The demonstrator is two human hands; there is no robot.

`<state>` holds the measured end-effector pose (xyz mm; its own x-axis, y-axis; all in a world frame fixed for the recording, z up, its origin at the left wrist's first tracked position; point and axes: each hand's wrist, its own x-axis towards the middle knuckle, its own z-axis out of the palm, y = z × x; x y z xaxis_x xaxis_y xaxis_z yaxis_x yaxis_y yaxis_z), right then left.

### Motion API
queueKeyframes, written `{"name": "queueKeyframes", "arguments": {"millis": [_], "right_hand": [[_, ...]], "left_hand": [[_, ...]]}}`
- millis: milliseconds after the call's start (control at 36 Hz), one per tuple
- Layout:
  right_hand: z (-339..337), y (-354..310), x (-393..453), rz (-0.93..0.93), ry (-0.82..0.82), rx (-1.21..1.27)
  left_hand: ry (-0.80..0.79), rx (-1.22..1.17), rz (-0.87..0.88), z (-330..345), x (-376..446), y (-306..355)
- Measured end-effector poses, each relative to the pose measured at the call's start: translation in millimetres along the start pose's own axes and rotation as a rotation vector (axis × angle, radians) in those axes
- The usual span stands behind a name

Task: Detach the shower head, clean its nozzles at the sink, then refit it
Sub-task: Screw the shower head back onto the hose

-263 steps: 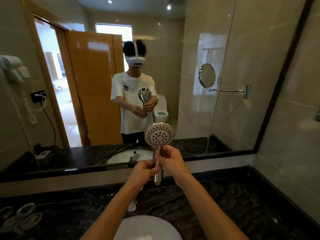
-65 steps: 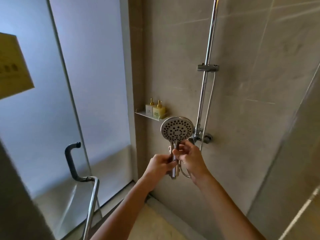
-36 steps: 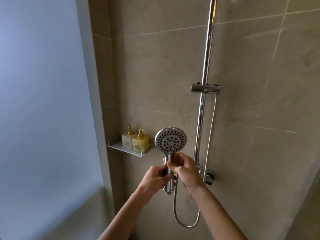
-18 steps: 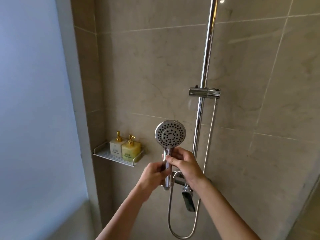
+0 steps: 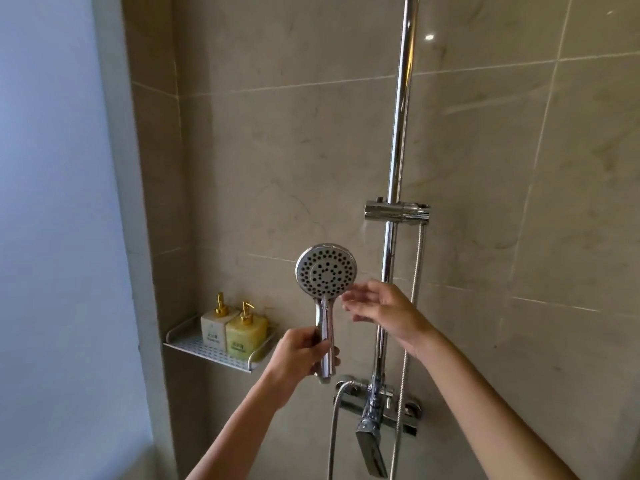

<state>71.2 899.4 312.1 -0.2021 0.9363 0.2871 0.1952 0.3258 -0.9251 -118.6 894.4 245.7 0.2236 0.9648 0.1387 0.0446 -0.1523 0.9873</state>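
Observation:
The chrome shower head (image 5: 326, 270) stands upright in front of the tiled wall, its round nozzle face turned toward me. My left hand (image 5: 300, 353) grips its handle low down. My right hand (image 5: 384, 308) hovers just right of the head with fingers spread, holding nothing. The metal hose (image 5: 333, 431) hangs below the handle's end; whether the two are joined is unclear. The chrome holder bracket (image 5: 397, 210) sits empty on the vertical rail (image 5: 398, 140), above and right of the head.
The mixer valve with its lever (image 5: 372, 415) is on the wall below my hands. A small perforated shelf (image 5: 183, 344) at the left carries a white bottle (image 5: 214, 325) and a yellow bottle (image 5: 246, 332). A frosted glass panel (image 5: 52, 237) fills the left side.
My right hand has let go of the handle and opened beside the head. The left hand alone holds it now. Earlier I carried the head from the sink to the shower.

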Motion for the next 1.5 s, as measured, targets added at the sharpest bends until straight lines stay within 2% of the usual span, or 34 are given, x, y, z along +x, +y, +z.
{"name": "queueKeyframes", "arguments": {"millis": [83, 250, 333, 417, 834, 1084, 1223, 1500], "right_hand": [[-28, -11, 10, -0.047, 0.060, -0.014], [-85, -31, 20, -0.186, 0.347, -0.010], [-106, -33, 23, -0.199, 0.463, -0.004], [-119, -28, 24, -0.177, 0.510, 0.006], [-121, 1, 39, -0.017, 0.413, -0.120], [-126, 4, 48, 0.000, 0.423, -0.112], [-125, 3, 45, -0.003, 0.366, -0.050], [-130, 8, 52, -0.050, 0.360, -0.096]], "left_hand": [[-0.005, -0.002, 0.001, 2, 11, -1], [-0.033, -0.014, 0.000, 8, 29, -2], [-0.042, -0.020, 0.002, 12, 35, 0], [-0.046, -0.026, 0.007, 16, 37, 3], [-0.041, -0.025, 0.003, 26, 36, 5], [-0.031, -0.033, 0.008, 29, 36, 8], [-0.036, -0.057, 0.009, 28, 38, 10], [-0.047, -0.036, 0.024, 31, 38, 9]]}}
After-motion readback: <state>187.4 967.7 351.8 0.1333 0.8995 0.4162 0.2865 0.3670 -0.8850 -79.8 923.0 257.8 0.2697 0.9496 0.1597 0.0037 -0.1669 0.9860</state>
